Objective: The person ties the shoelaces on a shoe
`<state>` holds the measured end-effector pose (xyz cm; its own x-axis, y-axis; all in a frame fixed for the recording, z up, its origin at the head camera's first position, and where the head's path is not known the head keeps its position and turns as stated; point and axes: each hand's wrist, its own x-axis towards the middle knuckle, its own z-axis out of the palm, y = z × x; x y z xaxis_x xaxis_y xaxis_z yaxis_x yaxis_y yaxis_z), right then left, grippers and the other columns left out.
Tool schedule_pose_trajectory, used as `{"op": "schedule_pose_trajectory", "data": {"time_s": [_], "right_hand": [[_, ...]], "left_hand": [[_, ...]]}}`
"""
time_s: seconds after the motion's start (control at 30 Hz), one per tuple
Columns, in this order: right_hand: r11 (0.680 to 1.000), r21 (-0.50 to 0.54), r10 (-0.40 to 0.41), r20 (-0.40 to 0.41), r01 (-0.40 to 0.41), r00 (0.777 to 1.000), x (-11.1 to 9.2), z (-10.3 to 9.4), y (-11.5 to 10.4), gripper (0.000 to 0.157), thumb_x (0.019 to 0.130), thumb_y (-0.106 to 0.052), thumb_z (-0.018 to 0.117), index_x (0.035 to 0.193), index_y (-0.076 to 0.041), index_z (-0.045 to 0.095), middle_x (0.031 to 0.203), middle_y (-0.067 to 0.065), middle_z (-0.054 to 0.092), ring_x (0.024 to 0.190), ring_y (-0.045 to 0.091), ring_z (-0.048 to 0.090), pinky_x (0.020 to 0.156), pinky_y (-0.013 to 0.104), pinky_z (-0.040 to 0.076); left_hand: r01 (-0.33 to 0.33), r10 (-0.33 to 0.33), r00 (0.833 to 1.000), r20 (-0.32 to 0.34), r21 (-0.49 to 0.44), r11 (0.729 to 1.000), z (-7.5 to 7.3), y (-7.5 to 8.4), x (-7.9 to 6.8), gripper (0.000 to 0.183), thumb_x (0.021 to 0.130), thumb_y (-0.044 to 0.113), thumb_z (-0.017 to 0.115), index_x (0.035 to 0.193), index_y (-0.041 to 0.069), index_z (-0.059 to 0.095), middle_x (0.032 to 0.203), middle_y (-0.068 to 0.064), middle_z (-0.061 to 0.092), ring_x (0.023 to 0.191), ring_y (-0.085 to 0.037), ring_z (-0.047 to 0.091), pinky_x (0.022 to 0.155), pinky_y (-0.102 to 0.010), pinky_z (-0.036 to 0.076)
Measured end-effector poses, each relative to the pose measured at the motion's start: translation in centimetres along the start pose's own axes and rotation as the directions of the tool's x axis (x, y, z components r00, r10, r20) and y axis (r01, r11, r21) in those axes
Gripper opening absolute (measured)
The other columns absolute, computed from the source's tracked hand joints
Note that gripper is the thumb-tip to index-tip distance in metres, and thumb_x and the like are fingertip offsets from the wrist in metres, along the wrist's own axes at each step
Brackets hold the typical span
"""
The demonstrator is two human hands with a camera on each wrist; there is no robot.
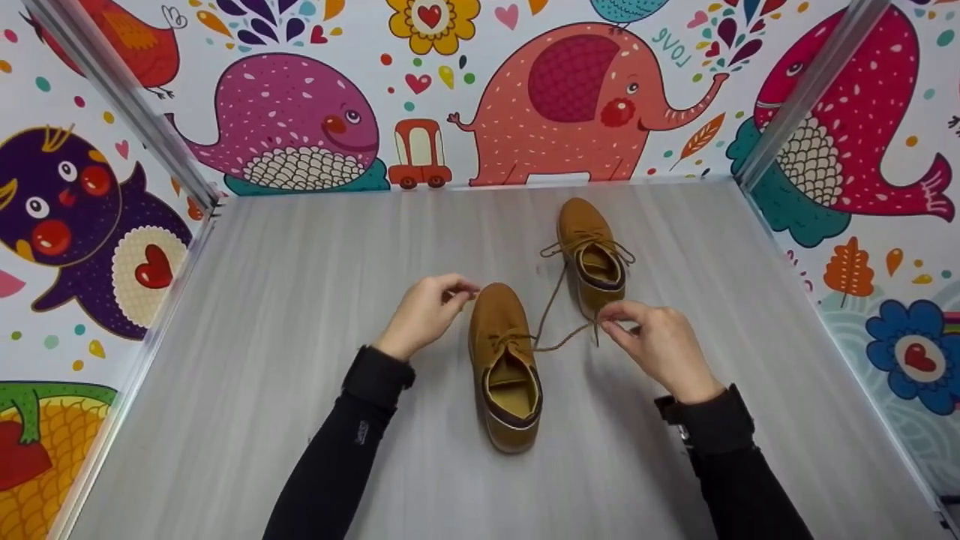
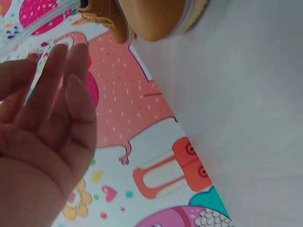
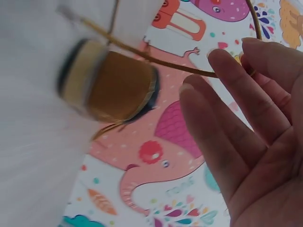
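Observation:
A tan lace-up shoe (image 1: 496, 311) stands on the grey surface, toe pointing away, its laces loose. My left hand (image 1: 424, 315) is beside its toe; whether the fingertips touch it I cannot tell. In the left wrist view that hand's fingers (image 2: 81, 106) are loosely bent and hold nothing. With thumb and fingertips my right hand (image 1: 664, 345) pinches a brown shoelace (image 3: 165, 64), drawn out to the right of the near shoe. The matching shoe (image 1: 581, 217) stands farther back to the right, its heel close to my right fingertips and its laces tied across the front.
The grey board (image 1: 300, 255) extends around both shoes. A printed back wall (image 1: 337, 30) with cartoon animals closes off the far side, and similar panels stand left and right. Metal posts (image 1: 810, 97) mark the back corners. Another strand of lace (image 1: 551, 300) runs between the shoes.

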<state>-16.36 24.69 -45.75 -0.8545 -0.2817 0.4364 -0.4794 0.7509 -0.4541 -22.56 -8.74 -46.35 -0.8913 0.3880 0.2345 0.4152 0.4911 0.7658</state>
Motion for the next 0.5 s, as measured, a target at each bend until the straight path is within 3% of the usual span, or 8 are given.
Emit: {"op": "schedule_pose_trajectory", "data": {"time_s": [0.13, 0.27, 0.33, 0.43, 0.5], "right_hand": [[0.997, -0.020, -0.078, 0.007, 0.078, 0.997, 3.7, 0.6, -1.5, 0.012, 0.085, -0.009, 0.079, 0.096, -0.009, 0.075, 0.088, 0.003, 0.074, 0.073, 0.018, 0.069, 0.063, 0.037, 0.055], [0.979, 0.009, -0.206, 0.067, 0.206, 0.976, 7.7, 2.6, -4.0, 0.016, 0.088, -0.012, 0.077, 0.103, -0.009, 0.076, 0.097, 0.005, 0.075, 0.079, 0.019, 0.071, 0.070, 0.035, 0.056], [0.949, 0.052, -0.315, 0.129, 0.310, 0.940, 9.1, 3.8, -5.5, 0.027, 0.089, -0.012, 0.075, 0.116, -0.009, 0.073, 0.111, 0.006, 0.073, 0.089, 0.020, 0.071, 0.077, 0.035, 0.056], [0.892, 0.157, -0.450, 0.227, 0.423, 0.864, 10.1, 5.0, -7.4, 0.047, 0.093, -0.006, 0.069, 0.139, -0.012, 0.059, 0.133, 0.007, 0.062, 0.082, 0.019, 0.068, 0.075, 0.032, 0.055], [0.869, 0.207, -0.491, 0.263, 0.449, 0.830, 10.2, 5.5, -7.8, 0.057, 0.093, 0.000, 0.066, 0.146, -0.015, 0.051, 0.131, 0.009, 0.063, 0.075, 0.018, 0.062, 0.071, 0.030, 0.054]], "left_hand": [[-0.032, 0.029, 0.996, -0.088, -0.032, 0.999, -0.5, 0.3, -2.3, 0.015, 0.098, 0.001, 0.060, 0.103, 0.003, 0.074, 0.096, -0.004, 0.072, 0.080, -0.016, 0.067, 0.071, -0.030, 0.054], [-0.111, 0.107, 0.991, -0.082, -0.047, 0.993, -0.4, 1.4, -4.1, 0.015, 0.097, 0.001, 0.060, 0.102, 0.005, 0.074, 0.095, -0.002, 0.073, 0.078, -0.017, 0.067, 0.068, -0.029, 0.053], [-0.150, 0.146, 0.987, -0.067, -0.063, 0.987, -0.2, 1.8, -4.8, 0.015, 0.097, 0.001, 0.061, 0.103, 0.005, 0.074, 0.095, -0.003, 0.073, 0.078, -0.016, 0.067, 0.066, -0.028, 0.053], [-0.193, 0.189, 0.980, -0.066, -0.059, 0.979, 0.0, 2.3, -5.7, 0.014, 0.097, 0.002, 0.062, 0.103, 0.005, 0.074, 0.093, -0.002, 0.074, 0.074, -0.012, 0.065, 0.063, -0.027, 0.051], [-0.202, 0.199, 0.977, -0.077, -0.045, 0.978, 0.1, 2.3, -6.0, 0.014, 0.096, 0.002, 0.063, 0.102, 0.005, 0.075, 0.093, -0.001, 0.074, 0.073, -0.010, 0.064, 0.062, -0.026, 0.050]]}}
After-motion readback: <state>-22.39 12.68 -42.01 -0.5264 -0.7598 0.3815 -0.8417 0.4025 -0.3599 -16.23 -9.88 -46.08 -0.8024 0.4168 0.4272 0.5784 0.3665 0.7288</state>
